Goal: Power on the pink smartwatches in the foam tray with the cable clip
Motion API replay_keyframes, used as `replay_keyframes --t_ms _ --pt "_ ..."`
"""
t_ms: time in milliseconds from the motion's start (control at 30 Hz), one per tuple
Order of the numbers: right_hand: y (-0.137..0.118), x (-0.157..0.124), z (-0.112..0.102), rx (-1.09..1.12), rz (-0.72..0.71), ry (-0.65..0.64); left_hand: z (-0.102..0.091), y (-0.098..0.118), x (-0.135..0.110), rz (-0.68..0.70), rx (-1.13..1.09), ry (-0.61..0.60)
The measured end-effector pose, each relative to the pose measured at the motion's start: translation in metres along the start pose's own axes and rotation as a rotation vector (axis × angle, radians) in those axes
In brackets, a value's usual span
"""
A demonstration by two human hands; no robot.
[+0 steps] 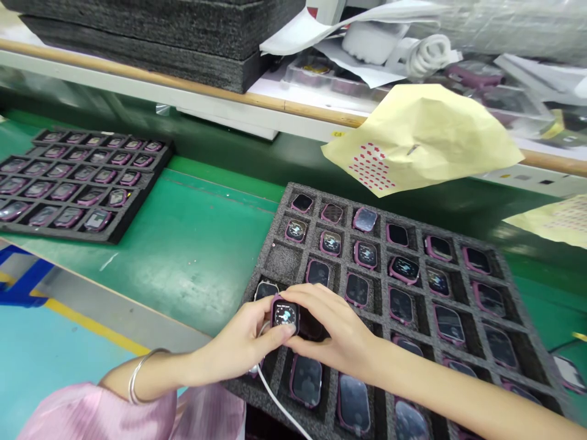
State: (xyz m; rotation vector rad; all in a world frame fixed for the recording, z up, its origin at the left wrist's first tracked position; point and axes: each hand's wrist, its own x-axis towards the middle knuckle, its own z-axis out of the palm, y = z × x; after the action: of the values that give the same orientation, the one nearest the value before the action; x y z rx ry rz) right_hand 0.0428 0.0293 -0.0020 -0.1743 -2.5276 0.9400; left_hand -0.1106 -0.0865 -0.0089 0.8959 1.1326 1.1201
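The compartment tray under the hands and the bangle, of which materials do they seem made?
Compartment tray: probably foam, matte and dark grey, judging by its speckled, grainy surface. Bangle: likely metal, polished, since it looks silvery with bright highlights.

Bright, fairly even light, seemingly from above, spreads pale glare across the glossy green tabletop (215, 226) and whitish reflections over dark glass screens (354, 400) in the right-hand grey foam tray (279, 261). Far back, the dark green upright panel (211, 131) sits in shadow. The small square purple watch (285, 313) glows, its tiny lettering soft. Crumpled clear plastic wrap (527, 30) at far right looks blurred; wide-angle stretching distorts the edges.
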Motion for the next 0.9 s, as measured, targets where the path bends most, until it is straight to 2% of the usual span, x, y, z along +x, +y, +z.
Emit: replay_keyframes --t_ms 500,667,767,833,900 --pt "-0.002 0.004 -0.006 -0.081 -0.042 -0.071 0.001 0.002 -0.001 -0.027 0.007 -0.005" --pt "-0.008 0.013 -0.017 -0.23 -0.145 -0.13 0.002 -0.001 -0.001 -0.029 0.005 -0.007" --pt "-0.005 0.021 -0.028 -0.175 -0.134 -0.155 0.002 -0.002 -0.002 -0.013 -0.024 -0.013" --pt "0.004 0.03 -0.034 -0.056 -0.075 -0.097 0.002 -0.003 -0.003 -0.043 -0.066 -0.071" --pt "0.017 0.039 -0.035 0.016 0.022 0.04 0.001 -0.003 -0.004 -0.083 -0.08 -0.134"
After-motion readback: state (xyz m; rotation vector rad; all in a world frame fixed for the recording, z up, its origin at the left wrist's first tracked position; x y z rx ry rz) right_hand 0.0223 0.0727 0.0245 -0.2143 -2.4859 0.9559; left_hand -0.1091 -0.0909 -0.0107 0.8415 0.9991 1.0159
